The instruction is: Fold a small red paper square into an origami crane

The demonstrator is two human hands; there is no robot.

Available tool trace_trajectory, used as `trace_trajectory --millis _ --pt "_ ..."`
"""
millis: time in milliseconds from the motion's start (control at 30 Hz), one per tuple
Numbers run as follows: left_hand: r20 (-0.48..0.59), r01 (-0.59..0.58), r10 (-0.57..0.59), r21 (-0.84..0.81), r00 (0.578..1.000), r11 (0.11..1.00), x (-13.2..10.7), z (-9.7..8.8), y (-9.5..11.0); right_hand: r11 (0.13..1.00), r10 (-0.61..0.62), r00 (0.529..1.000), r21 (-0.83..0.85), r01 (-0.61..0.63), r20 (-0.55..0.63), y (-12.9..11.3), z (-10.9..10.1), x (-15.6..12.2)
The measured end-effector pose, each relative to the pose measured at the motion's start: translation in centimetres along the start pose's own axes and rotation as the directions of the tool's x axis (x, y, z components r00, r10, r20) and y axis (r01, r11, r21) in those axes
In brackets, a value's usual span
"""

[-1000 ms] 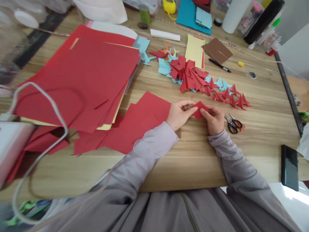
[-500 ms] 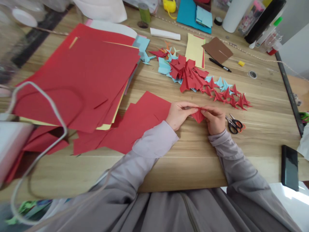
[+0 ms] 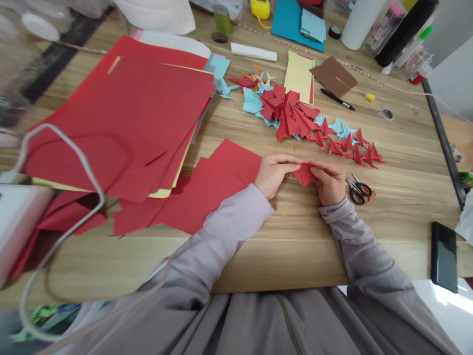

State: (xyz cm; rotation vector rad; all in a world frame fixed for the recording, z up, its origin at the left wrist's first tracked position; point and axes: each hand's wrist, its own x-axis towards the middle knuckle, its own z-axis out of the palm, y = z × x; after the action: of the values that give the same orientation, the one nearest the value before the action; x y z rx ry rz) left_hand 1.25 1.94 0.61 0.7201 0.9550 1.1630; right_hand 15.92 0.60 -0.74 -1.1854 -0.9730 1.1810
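Between my two hands is a small piece of folded red paper [image 3: 304,175], creased, with a point facing toward me. My left hand [image 3: 275,172] pinches its left upper edge between thumb and fingers. At its right upper edge my right hand [image 3: 327,181] grips it the same way. Loose red paper sheets [image 3: 225,182] lie just left of my left hand. Beyond my hands is a heap of folded red paper pieces [image 3: 290,113]. From it a cluster of small folded red paper birds [image 3: 347,145] and light blue ones [image 3: 342,127] runs rightward.
Scissors [image 3: 358,190] lie right of my right hand. A large stack of red sheets [image 3: 136,108] covers the left, with a white cable [image 3: 79,153] looping over it. A black pen [image 3: 337,98], brown paper [image 3: 334,76] and yellow paper [image 3: 298,74] lie farther back. A phone [image 3: 443,256] rests at the right edge.
My thumbs have shifted slightly apart along the top edge of the red paper, and more of its creased face shows. Nothing else on the table has moved.
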Motion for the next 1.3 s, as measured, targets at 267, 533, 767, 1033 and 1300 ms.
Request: trace_trajectory --millis 267,533,767,1033,1300 --pt "0.020 0.007 -0.006 -0.060 1.000 0.998 -0.08 0.06 0.15 1.000 -0.010 1.000 0.026 0.010 -0.007 0.20 -0.13 0.05" --pt "0.067 -0.116 0.106 0.150 0.992 0.982 -0.07 0.03 -0.15 0.994 -0.086 0.995 -0.060 0.088 0.043 0.43 -0.08 0.07" --pt "0.081 -0.159 0.143 0.246 0.986 0.956 -0.21 -0.09 -0.03 0.999 0.046 0.998 -0.022 -0.045 0.042 0.15 -0.02 0.00" --pt "0.048 -0.149 0.141 0.245 0.989 0.958 -0.32 -0.01 -0.04 0.997 0.079 0.995 -0.009 -0.079 0.067 -0.34 0.17 -0.02" --pt "0.048 -0.159 0.152 0.233 0.987 0.959 -0.32 0.02 -0.03 0.997 0.034 0.998 -0.067 -0.030 0.062 0.13 0.01 0.23"
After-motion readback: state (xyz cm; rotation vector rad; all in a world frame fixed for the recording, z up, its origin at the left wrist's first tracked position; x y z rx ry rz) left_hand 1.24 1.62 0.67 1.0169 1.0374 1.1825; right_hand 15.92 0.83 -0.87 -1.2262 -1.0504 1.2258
